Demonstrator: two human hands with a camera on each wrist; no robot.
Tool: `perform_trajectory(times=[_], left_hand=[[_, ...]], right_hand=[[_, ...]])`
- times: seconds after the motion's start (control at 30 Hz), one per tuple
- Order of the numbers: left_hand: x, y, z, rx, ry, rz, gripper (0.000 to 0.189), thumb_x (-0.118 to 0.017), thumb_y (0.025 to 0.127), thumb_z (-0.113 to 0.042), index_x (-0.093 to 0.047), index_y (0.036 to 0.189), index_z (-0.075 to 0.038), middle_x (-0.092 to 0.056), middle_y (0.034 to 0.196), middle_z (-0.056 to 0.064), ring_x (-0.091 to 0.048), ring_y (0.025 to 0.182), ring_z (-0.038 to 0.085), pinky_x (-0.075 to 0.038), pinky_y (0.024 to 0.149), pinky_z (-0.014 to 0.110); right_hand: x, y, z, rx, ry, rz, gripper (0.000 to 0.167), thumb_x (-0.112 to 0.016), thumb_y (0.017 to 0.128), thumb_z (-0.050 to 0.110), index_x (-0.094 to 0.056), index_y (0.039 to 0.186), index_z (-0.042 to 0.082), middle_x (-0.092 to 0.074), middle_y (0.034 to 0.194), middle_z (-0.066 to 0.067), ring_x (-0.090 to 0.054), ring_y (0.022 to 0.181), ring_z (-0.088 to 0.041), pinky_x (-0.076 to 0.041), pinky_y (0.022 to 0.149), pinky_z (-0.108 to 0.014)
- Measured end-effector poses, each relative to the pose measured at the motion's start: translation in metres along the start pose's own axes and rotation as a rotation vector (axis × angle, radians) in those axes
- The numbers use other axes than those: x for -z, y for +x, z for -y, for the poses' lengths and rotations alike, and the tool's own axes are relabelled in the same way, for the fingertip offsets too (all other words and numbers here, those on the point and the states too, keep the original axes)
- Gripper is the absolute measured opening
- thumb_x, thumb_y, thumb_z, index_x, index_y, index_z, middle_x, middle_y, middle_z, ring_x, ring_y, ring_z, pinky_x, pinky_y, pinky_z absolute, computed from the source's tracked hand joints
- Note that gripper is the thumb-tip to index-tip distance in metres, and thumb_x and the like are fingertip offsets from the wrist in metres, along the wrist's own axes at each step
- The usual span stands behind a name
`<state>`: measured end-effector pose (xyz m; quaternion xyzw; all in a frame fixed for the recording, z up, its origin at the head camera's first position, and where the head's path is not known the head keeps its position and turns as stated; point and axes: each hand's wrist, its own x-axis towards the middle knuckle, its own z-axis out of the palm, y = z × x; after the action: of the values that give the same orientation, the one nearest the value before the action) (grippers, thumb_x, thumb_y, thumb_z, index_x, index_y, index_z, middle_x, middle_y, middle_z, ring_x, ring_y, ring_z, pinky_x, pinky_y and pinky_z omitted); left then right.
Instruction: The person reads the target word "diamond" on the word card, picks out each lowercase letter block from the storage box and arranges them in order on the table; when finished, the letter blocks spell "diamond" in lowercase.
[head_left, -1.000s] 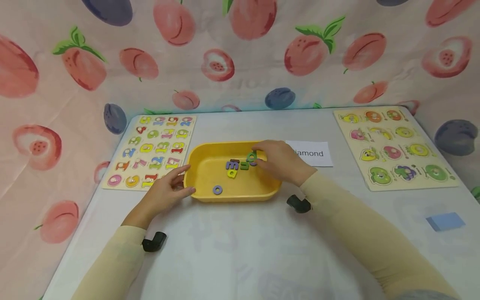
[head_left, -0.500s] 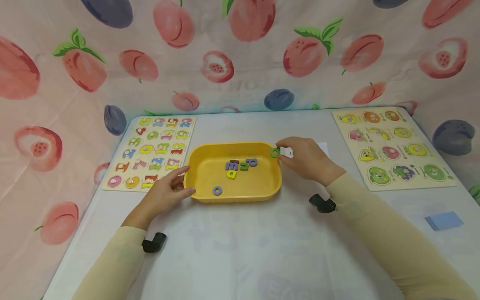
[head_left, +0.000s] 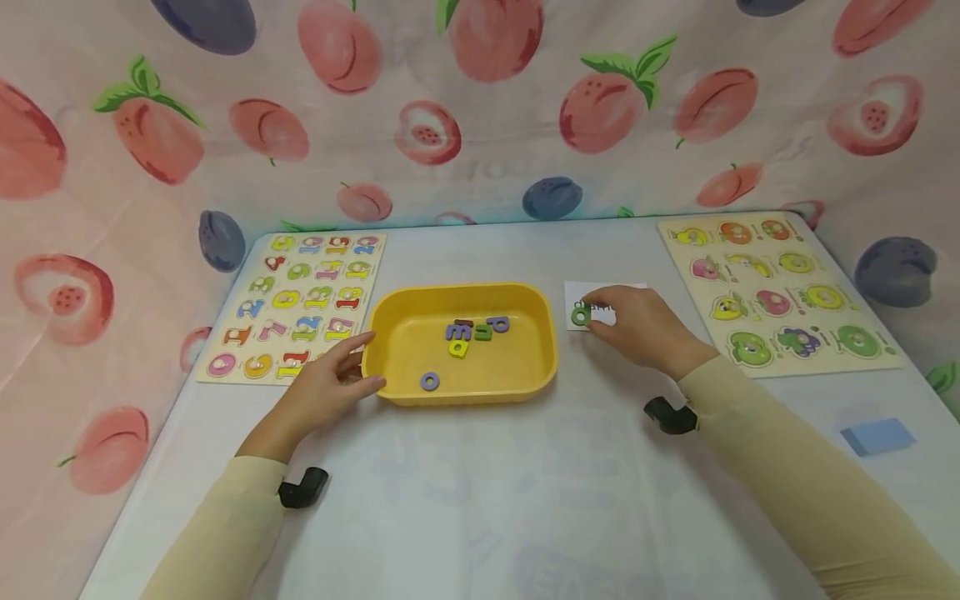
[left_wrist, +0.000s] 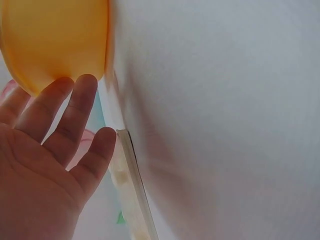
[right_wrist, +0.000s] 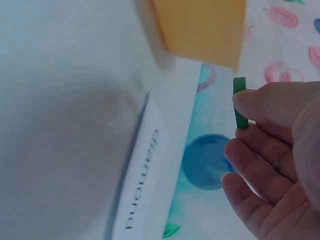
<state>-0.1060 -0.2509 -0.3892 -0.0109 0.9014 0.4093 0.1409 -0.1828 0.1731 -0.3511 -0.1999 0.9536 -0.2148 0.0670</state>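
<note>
My right hand (head_left: 637, 323) pinches a green letter piece (head_left: 581, 313) between thumb and fingers, above the white word card (head_left: 633, 287) reading "diamond". In the right wrist view the green letter piece (right_wrist: 241, 102) shows edge-on. My left hand (head_left: 326, 387) rests against the left end of the yellow tray (head_left: 450, 396). In the left wrist view its fairly straight, spread fingers touch the tray's outer wall (left_wrist: 60, 40). Inside the tray lie a purple m (head_left: 458, 332), a yellow letter (head_left: 457, 348), a green n-like letter (head_left: 483, 332), a purple d-like letter (head_left: 497, 324), a brown piece (head_left: 464, 322) and a purple o (head_left: 429, 381).
A number puzzle board (head_left: 288, 308) lies left of the tray. On the right is a fruit puzzle board (head_left: 780, 292), with a light blue block (head_left: 877, 437) nearer the front. A fruit-patterned cloth (head_left: 465, 192) stands behind the white table.
My right hand has taken the green letter piece out of the tray and carried it right to the word card. My left hand stays at the tray's left end.
</note>
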Motion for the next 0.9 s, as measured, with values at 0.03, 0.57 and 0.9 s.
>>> perform_trajectory(times=[0.03, 0.57, 0.9], left_hand=[[0.0, 0.0, 0.0, 0.003, -0.002, 0.003, 0.079, -0.075, 0.09, -0.039, -0.035, 0.157, -0.023, -0.053, 0.145, 0.018, -0.052, 0.129, 0.036, -0.04, 0.107, 0.053], [0.0, 0.001, 0.001, 0.004, 0.011, -0.001, 0.078, -0.075, 0.09, -0.035, -0.035, 0.157, -0.024, -0.055, 0.143, 0.018, -0.055, 0.125, 0.035, -0.041, 0.106, 0.054], [0.001, 0.001, 0.001, 0.01, 0.006, 0.009, 0.079, -0.075, 0.09, -0.036, -0.034, 0.157, -0.025, -0.052, 0.145, 0.021, -0.055, 0.126, 0.036, -0.042, 0.106, 0.055]], right_hand=[[-0.002, 0.0, -0.001, -0.004, 0.003, 0.005, 0.039, -0.065, 0.096, 0.014, -0.062, 0.132, -0.002, -0.064, 0.128, -0.02, -0.057, 0.121, -0.039, -0.04, 0.107, -0.055], [-0.036, 0.004, -0.026, -0.046, 0.05, 0.05, 0.036, -0.064, 0.096, 0.015, -0.064, 0.127, -0.002, -0.064, 0.127, -0.021, -0.055, 0.122, -0.039, -0.04, 0.107, -0.054], [-0.042, 0.009, -0.024, -0.055, 0.056, 0.064, 0.033, -0.064, 0.096, 0.012, -0.065, 0.126, -0.001, -0.065, 0.126, -0.019, -0.055, 0.122, -0.038, -0.039, 0.108, -0.054]])
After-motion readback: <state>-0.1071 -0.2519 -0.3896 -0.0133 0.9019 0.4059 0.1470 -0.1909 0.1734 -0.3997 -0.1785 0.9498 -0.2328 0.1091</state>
